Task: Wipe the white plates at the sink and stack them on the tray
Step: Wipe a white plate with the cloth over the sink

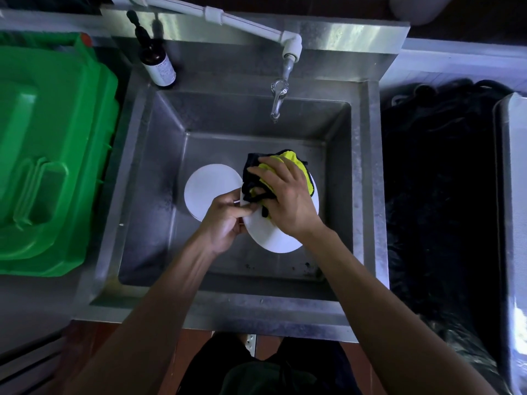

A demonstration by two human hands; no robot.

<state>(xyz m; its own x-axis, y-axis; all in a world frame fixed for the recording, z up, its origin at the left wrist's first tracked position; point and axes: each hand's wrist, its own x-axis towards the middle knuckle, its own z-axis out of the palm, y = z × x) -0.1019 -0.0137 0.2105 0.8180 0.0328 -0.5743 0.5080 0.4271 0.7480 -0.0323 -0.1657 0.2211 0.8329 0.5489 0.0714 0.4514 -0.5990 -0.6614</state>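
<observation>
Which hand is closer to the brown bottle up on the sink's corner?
Left. The left hand grips the plate's left edge, on the bottle's side of the sink. The right hand presses the cloth farther right.

Half-hidden under cloth (281, 172) and right hand (288, 201): held plate (278, 238); cut by right edge: steel tray (510, 195); unreadable: bottle (158, 62) label.

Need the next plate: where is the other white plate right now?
Head view: the other plate lies in the sink, left of the plate being wiped, partly behind the left hand.
</observation>
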